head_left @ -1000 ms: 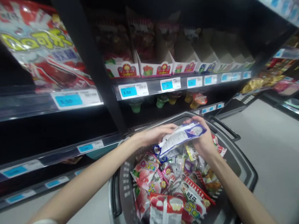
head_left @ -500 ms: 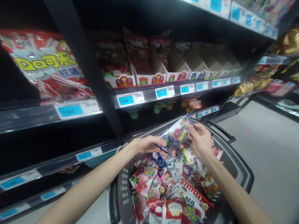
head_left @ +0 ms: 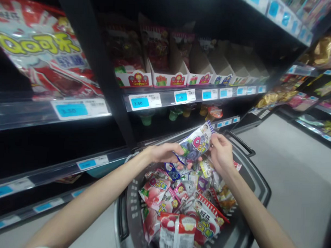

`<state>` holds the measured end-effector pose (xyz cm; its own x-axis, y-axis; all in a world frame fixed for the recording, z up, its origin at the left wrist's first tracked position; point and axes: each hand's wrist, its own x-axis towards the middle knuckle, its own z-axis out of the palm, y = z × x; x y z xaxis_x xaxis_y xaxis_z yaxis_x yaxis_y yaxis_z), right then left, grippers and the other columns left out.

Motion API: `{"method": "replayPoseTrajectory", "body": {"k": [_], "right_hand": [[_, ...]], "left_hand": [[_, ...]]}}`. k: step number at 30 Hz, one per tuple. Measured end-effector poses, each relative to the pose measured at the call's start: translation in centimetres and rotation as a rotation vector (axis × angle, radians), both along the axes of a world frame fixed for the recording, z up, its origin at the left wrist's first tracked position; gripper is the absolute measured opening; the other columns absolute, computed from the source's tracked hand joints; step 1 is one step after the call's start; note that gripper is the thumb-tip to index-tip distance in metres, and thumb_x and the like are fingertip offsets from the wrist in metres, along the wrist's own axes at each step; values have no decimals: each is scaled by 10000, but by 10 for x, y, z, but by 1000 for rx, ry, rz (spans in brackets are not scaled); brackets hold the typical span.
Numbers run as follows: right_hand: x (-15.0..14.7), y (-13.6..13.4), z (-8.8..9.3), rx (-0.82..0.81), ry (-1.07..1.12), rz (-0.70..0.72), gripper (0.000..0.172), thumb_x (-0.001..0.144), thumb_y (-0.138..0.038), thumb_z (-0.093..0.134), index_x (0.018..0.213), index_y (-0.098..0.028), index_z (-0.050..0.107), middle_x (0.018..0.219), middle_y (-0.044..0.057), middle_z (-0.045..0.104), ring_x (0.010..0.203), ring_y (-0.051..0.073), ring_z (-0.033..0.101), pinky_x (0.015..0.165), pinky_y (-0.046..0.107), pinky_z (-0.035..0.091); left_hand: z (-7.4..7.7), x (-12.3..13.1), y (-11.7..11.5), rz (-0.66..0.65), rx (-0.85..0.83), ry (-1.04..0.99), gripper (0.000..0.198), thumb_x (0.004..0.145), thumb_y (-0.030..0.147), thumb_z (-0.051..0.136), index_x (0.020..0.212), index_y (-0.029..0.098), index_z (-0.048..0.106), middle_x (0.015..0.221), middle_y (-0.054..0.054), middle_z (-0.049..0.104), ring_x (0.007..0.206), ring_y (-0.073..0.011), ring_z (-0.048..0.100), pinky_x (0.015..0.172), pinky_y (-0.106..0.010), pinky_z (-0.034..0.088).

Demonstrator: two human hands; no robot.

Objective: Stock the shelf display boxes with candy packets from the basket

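A small blue and purple candy packet [head_left: 196, 144] is held up above a grey shopping basket [head_left: 257, 185]. My left hand [head_left: 164, 153] grips its lower left end. Pinching its upper right end is my right hand [head_left: 221, 152]. The packet's printed front faces me. Beneath both hands the basket is heaped with several snack packets [head_left: 179, 206], mostly red, pink and white.
Dark store shelves stand ahead with blue price tags [head_left: 144, 101] along the rails. Cardboard display boxes [head_left: 171, 68] hold packets on the middle shelf. A large red bag [head_left: 43, 54] sits at the upper left. Grey aisle floor [head_left: 297, 161] opens to the right.
The packet has been turned over from its white back to its printed front and lifted slightly. Both hands kept hold of it.
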<state>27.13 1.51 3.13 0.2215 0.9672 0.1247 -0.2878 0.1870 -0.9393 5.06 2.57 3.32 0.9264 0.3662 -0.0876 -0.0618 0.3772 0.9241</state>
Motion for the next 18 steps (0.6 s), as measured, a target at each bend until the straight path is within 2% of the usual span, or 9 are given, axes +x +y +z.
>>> {"method": "replayPoseTrajectory", "body": {"k": [2, 5, 7, 9, 11, 13, 15, 18], "right_hand": [[1, 2, -4, -3, -43, -42, 340, 672, -461, 903, 783, -203, 711, 727, -35, 616, 589, 65, 503, 505, 182, 426], [3, 1, -4, -2, -94, -62, 359, 739, -489, 855, 972, -253, 716, 974, -5, 689, 800, 116, 642, 649, 219, 555], [4, 0, 1, -39, -70, 31, 447, 743, -521, 844, 1090, -292, 680, 1195, 20, 681, 998, 173, 685, 771, 293, 611], [2, -3, 7, -95, -61, 194, 535, 730, -535, 851, 1172, -308, 651, 1321, 46, 649, 1089, 213, 687, 815, 346, 626], [-3, -6, 13, -110, -122, 342, 611, 676, -486, 900, 1200, -300, 647, 1315, 61, 662, 1077, 227, 694, 786, 344, 625], [-10, -8, 18, -79, -238, 403, 610, 621, -387, 942, 1153, -261, 672, 1209, 59, 714, 1031, 219, 700, 821, 333, 606], [-16, -10, 23, -51, -366, 387, 547, 596, -313, 952, 1070, -223, 693, 1081, 50, 753, 991, 218, 707, 897, 347, 580], [-20, -14, 28, -48, -460, 358, 555, 599, -300, 944, 1089, -218, 696, 1064, 52, 767, 1014, 248, 716, 965, 403, 564]], "left_hand": [[-1, 4, -1, 105, 90, 39, 675, 757, 463, 642, 1347, 140, 590, 881, -60, 698, 684, -151, 530, 638, -281, 423], [1, 9, -3, 283, 325, 67, 751, 821, 393, 685, 1519, 275, 435, 1167, -63, 670, 860, -172, 571, 685, -260, 460], [3, 10, -5, 372, 427, 45, 794, 871, 410, 658, 1585, 318, 322, 1369, -84, 584, 930, -191, 580, 700, -272, 482], [4, 10, -5, 469, 506, 33, 792, 916, 462, 597, 1613, 285, 264, 1418, -114, 544, 979, -220, 594, 763, -314, 516], [1, 8, -4, 569, 668, 59, 817, 918, 485, 600, 1618, 234, 262, 1417, -136, 526, 1137, -269, 579, 967, -385, 509], [-4, 7, -3, 616, 888, 107, 854, 891, 464, 654, 1617, 226, 273, 1465, -140, 467, 1328, -302, 492, 1167, -423, 390], [-11, 7, -1, 624, 1052, 162, 894, 862, 415, 689, 1625, 271, 245, 1533, -123, 384, 1412, -304, 440, 1231, -431, 331], [-19, 8, 2, 647, 1183, 219, 936, 828, 367, 711, 1624, 322, 220, 1599, -101, 285, 1439, -301, 438, 1225, -433, 369]]}}
